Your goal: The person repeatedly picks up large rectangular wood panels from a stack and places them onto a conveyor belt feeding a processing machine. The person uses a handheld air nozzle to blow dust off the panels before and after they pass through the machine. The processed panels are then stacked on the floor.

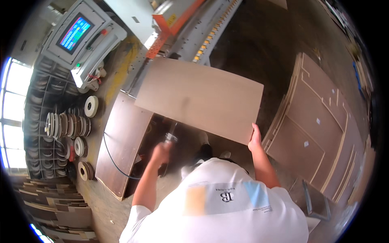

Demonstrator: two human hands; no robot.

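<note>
Right hand (pixel 255 139) grips tan panel (pixel 200 97); white tags on stacked boards (pixel 314 129).

Screen (pixel 75 33) seen top left, set in grey control box (pixel 83 38) of big machine; screen shaped like tilted rectangle, lit blue with rows of pink, green and yellow. Small yellow label (pixel 172 20) stuck on orange machine part (pixel 176 15), top middle. Few small white square labels (pixel 306 143) seen on stacked brown boards (pixel 320 133) at right. No packages seen.
</note>
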